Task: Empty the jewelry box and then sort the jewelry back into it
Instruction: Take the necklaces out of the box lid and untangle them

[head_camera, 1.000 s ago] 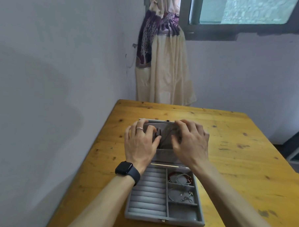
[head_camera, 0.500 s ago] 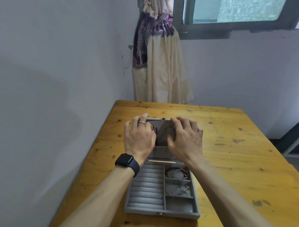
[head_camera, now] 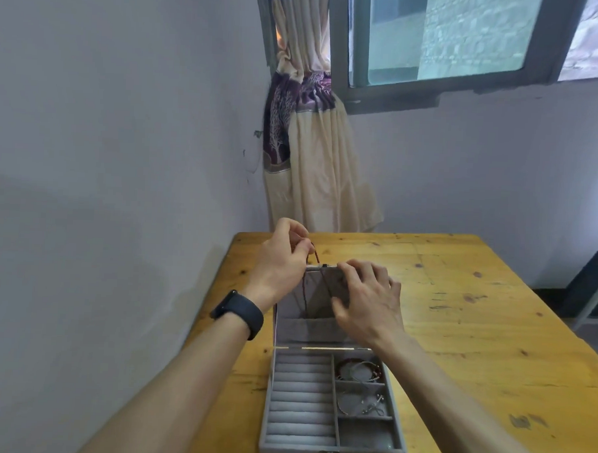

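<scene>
A grey jewelry box (head_camera: 303, 401) lies open on the wooden table (head_camera: 474, 336), its lid (head_camera: 317, 295) standing up at the back. My left hand (head_camera: 284, 260) pinches a thin dark red necklace (head_camera: 315, 258) above the lid's top edge; the cord hangs down into the lid's pocket. My right hand (head_camera: 366, 297) rests on the lid's inner face, fingers spread, thumb on the panel. Red and silver bracelets (head_camera: 360, 369) sit in the top right compartment. A silver bangle and small pieces (head_camera: 362, 402) lie in the middle one. The ring rolls on the left hold nothing.
The table stands against a white wall on the left, with a tied cream and purple curtain (head_camera: 310, 165) and a window (head_camera: 453, 44) behind it. Bare tabletop stretches to the right of the box. A black watch (head_camera: 239, 314) is on my left wrist.
My left hand has risen from the lid and pulled the necklace up out of the lid pocket. My right hand stayed on the lid. The camera tilted upward.
</scene>
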`<state>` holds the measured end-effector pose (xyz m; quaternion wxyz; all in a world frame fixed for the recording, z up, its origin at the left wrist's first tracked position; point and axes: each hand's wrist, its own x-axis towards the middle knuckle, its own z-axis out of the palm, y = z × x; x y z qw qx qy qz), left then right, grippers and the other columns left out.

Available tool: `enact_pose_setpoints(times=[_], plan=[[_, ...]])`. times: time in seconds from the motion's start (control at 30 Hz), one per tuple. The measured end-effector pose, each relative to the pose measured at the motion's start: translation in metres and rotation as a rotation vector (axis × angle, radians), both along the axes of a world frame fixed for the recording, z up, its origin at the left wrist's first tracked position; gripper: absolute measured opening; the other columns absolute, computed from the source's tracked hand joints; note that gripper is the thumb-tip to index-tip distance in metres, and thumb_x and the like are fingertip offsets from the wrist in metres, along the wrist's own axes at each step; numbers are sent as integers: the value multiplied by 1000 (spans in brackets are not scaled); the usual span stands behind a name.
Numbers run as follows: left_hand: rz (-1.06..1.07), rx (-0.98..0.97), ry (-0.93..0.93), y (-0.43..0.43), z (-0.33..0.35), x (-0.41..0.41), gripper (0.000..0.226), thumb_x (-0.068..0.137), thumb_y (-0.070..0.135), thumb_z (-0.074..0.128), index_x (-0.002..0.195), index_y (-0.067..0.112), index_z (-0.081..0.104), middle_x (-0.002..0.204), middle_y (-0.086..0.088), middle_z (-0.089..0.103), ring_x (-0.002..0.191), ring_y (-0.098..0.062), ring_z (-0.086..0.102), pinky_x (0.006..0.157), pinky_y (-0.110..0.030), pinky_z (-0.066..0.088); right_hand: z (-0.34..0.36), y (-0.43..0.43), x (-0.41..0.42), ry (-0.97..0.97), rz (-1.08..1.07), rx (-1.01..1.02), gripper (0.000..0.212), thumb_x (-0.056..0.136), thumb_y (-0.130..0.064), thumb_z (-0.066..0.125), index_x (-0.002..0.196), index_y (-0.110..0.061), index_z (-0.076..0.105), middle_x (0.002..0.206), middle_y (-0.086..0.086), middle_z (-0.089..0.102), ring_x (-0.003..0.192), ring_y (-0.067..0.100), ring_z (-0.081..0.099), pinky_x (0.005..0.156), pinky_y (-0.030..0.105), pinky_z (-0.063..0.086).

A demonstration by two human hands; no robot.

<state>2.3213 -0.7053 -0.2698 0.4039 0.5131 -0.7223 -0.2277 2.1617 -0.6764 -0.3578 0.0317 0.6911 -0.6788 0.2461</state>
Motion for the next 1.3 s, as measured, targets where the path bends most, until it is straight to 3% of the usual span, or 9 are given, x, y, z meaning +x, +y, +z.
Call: enact_pose_setpoints(times=[0.07, 0.27, 0.4, 0.57, 0.67, 0.73, 0.93, 1.13, 1.3], plan=[[-57, 63, 76, 4, 16, -2, 5, 101, 19, 54, 106, 21, 55, 91, 3, 70, 80, -5, 68, 67, -16, 53, 6, 1, -2, -15, 22, 54, 68, 80, -46, 54, 144, -30, 37, 146, -6, 37, 134, 22, 28, 105, 45, 28], [-191, 95, 180, 16, 59, -15, 9, 100, 10, 54, 104, 13, 60, 87, -6, 71, 78, -19, 72, 69, -31, 57, 29, 10, -5, -135, 115, 100, 79, 76, -56, 57, 148, -36, 34, 151, -10, 33, 140, 17, 20, 109, 46, 22], [-213, 62, 226, 26, 88, -24, 11, 100, 8, 51, 106, 9, 61, 87, -8, 70, 81, -25, 72, 76, -41, 58, 45, 8, -1, -348, 171, 40, 52, 83, -65, 59, 130, -42, 56, 138, -18, 50, 134, 13, 30, 102, 44, 33], [-190, -24, 252, 34, 114, -28, 11, 100, 7, 51, 105, 11, 61, 91, -8, 69, 76, -18, 71, 73, -36, 57, 67, 11, 1, -707, 287, 16, 24, 93, -45, 63, 98, -26, 75, 98, -15, 73, 96, 3, 64, 89, 36, 52], [-148, -58, 326, 36, 125, -23, 12, 100, 8, 51, 105, 13, 61, 91, -6, 69, 76, -17, 72, 72, -34, 58, 74, 19, -2, -821, 330, 34, 21, 94, -39, 65, 90, -22, 75, 77, -14, 71, 72, -2, 63, 67, 23, 50], [-107, -71, 379, 36, 131, -18, 13, 101, 10, 51, 108, 14, 61, 93, -5, 69, 76, -16, 72, 68, -26, 56, 76, 25, -4, -878, 359, 42, 19, 94, -37, 66, 89, -20, 75, 74, -12, 70, 66, -2, 60, 63, 18, 45], [-38, -8, 496, 38, 129, -5, 15, 101, 9, 51, 111, 14, 60, 92, -4, 69, 72, -13, 68, 64, -21, 52, 72, 53, -9, -1030, 423, 160, 23, 99, -28, 59, 95, -11, 73, 85, 9, 73, 74, 13, 67, 68, 21, 53], [-26, 78, 555, 46, 115, -2, 15, 101, 9, 51, 110, 16, 60, 90, -4, 68, 74, -15, 68, 70, -28, 56, 48, 84, -17, -1043, 349, 197, 13, 99, -22, 58, 100, -13, 68, 91, 2, 73, 83, 8, 69, 72, 17, 52], [-23, 101, 583, 53, 107, -9, 15, 100, 11, 52, 110, 17, 61, 92, -2, 69, 73, -13, 68, 69, -29, 53, 38, 90, -25, -1195, 198, 15, 8, 96, -16, 63, 102, -16, 69, 94, -1, 75, 92, 11, 71, 80, 25, 56]])
